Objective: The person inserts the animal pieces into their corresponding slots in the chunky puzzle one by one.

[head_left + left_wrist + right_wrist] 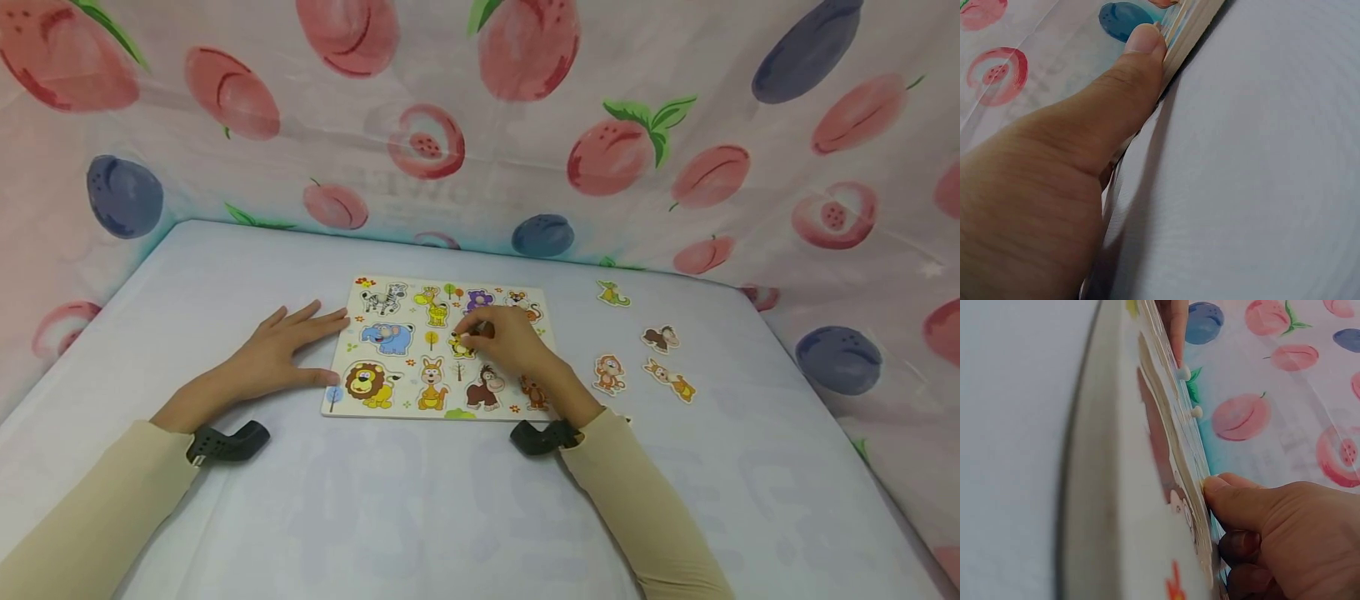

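Note:
An animal puzzle board (397,400) lies flat on the table, with zebra, giraffe, elephant, lion and other figures. My right hand (510,337) is over its middle, thumb and index finger pinching a yellow spotted animal puzzle piece (462,345) at its place on the board. The hand covers part of that piece and of the figures around it. In the right wrist view the thumb (1235,499) presses close to the board's face. At the board's left edge my left hand (277,350) spreads its fingers, fingertips and thumb (1144,47) right at the rim.
Right of the board lie loose pieces: a green crocodile (613,293), a gorilla (660,337), a monkey (609,374) and a kangaroo (670,381). Another is mostly hidden by the right wrist. Small white knobs (1196,412) stand up from the board. A fruit-patterned cloth (510,150) hangs behind the table.

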### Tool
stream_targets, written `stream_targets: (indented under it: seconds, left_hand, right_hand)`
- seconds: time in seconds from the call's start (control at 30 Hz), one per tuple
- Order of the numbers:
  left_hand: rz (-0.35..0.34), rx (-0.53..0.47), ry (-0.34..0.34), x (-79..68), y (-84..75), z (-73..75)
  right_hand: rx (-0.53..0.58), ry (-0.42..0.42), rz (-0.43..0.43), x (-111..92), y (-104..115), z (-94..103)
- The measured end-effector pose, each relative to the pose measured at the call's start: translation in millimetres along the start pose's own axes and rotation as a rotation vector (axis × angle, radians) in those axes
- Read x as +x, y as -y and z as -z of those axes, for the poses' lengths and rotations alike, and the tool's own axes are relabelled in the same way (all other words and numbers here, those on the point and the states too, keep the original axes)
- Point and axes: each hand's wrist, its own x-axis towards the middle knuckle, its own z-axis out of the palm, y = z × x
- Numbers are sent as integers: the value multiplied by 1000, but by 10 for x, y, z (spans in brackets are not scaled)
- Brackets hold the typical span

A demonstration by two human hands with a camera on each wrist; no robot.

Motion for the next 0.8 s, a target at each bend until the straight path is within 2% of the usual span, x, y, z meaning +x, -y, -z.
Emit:
stream_targets:
  seconds: [0.33,0.57,0.8]
  left_hand:
    - [0,-3,-2,-6,7,11]
    - [1,-1,-5,-12,16,4]
    - [-9,-19,-19,2,25,-33]
  right_hand:
    - [3,55,1,14,-20,32]
    - [28,88,27,19,-40,53]
    - [-6,82,84,-24,-15,124]
